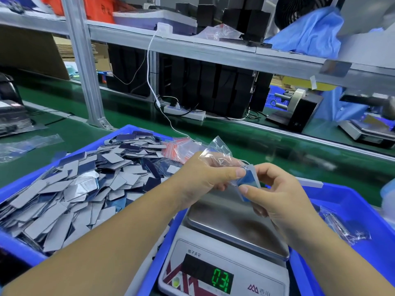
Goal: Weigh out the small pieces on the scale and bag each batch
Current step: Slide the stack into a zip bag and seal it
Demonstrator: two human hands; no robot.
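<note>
Pieces [245, 185] pinched in right hand [277, 195] at bag [218, 150] mouth; left hand [205, 176] grips bag. Risk: mouth collapses, pieces spill onto scale [230, 223].

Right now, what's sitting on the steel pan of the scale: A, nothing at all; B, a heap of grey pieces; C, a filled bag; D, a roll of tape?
A: the scale pan shows bare metal, while the left hand and right hand hold the clear bag and a small stack of blue pieces above it, and the loose grey pieces lie in the blue bin to the left.
</note>
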